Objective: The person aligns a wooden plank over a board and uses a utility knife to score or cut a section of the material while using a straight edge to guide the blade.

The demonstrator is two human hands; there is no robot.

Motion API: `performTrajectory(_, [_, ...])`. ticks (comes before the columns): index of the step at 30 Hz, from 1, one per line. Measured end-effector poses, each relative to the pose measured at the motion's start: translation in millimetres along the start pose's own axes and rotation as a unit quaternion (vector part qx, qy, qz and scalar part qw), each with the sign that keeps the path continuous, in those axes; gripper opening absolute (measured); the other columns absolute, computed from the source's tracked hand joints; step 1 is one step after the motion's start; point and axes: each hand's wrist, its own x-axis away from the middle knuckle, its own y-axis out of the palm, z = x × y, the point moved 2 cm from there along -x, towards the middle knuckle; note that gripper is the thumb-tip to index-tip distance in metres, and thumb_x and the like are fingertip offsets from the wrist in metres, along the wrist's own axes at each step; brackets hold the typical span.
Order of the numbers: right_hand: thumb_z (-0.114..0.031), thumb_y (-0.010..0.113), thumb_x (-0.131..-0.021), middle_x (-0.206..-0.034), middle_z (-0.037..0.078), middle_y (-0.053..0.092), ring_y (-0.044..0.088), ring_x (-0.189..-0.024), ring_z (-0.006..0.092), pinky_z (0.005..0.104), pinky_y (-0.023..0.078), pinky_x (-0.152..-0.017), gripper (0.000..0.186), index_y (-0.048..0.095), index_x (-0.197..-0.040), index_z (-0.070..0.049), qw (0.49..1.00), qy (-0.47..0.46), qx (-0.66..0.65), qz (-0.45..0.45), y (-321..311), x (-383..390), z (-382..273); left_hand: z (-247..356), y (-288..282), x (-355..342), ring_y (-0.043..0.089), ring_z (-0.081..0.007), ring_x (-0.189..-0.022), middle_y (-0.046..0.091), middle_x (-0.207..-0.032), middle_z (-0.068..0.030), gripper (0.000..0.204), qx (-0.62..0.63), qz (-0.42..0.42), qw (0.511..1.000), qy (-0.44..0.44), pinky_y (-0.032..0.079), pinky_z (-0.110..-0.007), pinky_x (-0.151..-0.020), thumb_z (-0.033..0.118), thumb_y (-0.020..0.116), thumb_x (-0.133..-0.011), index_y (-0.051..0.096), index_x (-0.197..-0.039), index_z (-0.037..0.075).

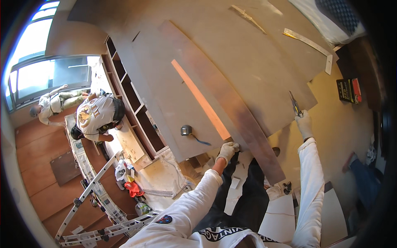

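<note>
My left hand [227, 151], in a pale work glove, is closed at the near end of a narrow orange-brown wood strip [202, 102]. The fingers hide whether they grip the strip or the sheet's edge. The strip lies lengthwise on a large grey-brown sheet [165, 107]. Out to the right, my gloved right hand [305, 124] is wrapped round a slim dark hand tool with yellow on it [295, 103], pointing away from me. Its exact kind is unclear. Between my hands runs a long dark brown board [231, 99], its near end past the sheet's edge. A tape measure [186, 130] rests left of the strip.
A metal square [308, 42] lies on the sheet's far right. A black-and-red box [349, 90] stands on the floor at right. Two people [99, 115] [58, 101] work at left, near a folding ladder [89, 188] and an open shelf frame [132, 97]. Another person's leg [362, 173] shows at right.
</note>
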Motion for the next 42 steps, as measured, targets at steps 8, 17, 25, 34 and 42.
performTrajectory(8, [-0.006,0.070,-0.083,-0.072,-0.001,0.053,0.048,-0.061,0.0107,0.0319,0.041,-0.056,0.013,0.061,-0.093,-0.008,1.000,0.002,-0.027,-0.001,-8,2,18,13,10,15,0.058,-0.0121,-0.075,0.071,-0.086,-0.0005,0.023,-0.063,-0.030,0.997,-0.018,0.048,-0.028,-0.071,0.027,0.067,-0.100,0.076,-0.101,0.006])
performTrajectory(17, [-0.008,0.070,-0.084,-0.071,0.001,0.054,0.051,-0.064,0.0148,0.0354,0.045,-0.061,0.013,0.062,-0.094,-0.007,0.999,-0.025,0.025,0.016,-1,0,28,13,10,15,0.060,-0.0161,-0.076,0.068,-0.083,-0.0035,0.023,-0.025,-0.016,0.998,-0.064,0.050,-0.033,-0.073,0.025,0.067,-0.100,0.075,-0.093,0.004])
performTrajectory(25, [-0.008,0.072,-0.084,-0.075,0.001,0.059,0.054,-0.068,0.0141,0.0339,0.047,-0.065,0.018,0.066,-0.101,-0.006,0.997,0.062,-0.043,0.009,-18,7,52,91,-21,-4,0.071,-0.0421,-0.102,0.074,-0.108,-0.0219,0.033,-0.449,0.076,0.887,0.074,0.056,-0.051,-0.090,0.036,0.056,-0.098,0.078,-0.107,0.012])
performTrajectory(34, [-0.009,0.072,-0.091,-0.080,-0.002,0.058,0.057,-0.074,0.0114,0.0290,0.047,-0.066,0.020,0.061,-0.107,-0.003,0.981,0.111,-0.155,-0.023,5,19,13,334,-102,-64,0.032,-0.0426,-0.149,0.032,-0.161,-0.0239,0.097,-0.493,0.270,0.785,0.260,0.033,-0.051,-0.121,0.034,0.089,-0.073,0.040,-0.149,0.001])
performTrajectory(42, [-0.014,0.067,-0.101,-0.085,-0.003,0.057,0.049,-0.069,0.0043,0.0227,0.041,-0.061,0.018,0.060,-0.116,-0.005,0.975,0.100,-0.157,0.118,22,96,-63,412,-120,-111,0.021,-0.0432,-0.157,0.012,-0.173,-0.0237,0.125,-0.646,0.129,0.748,0.085,0.030,-0.058,-0.122,0.041,0.091,-0.071,0.017,-0.165,0.001])
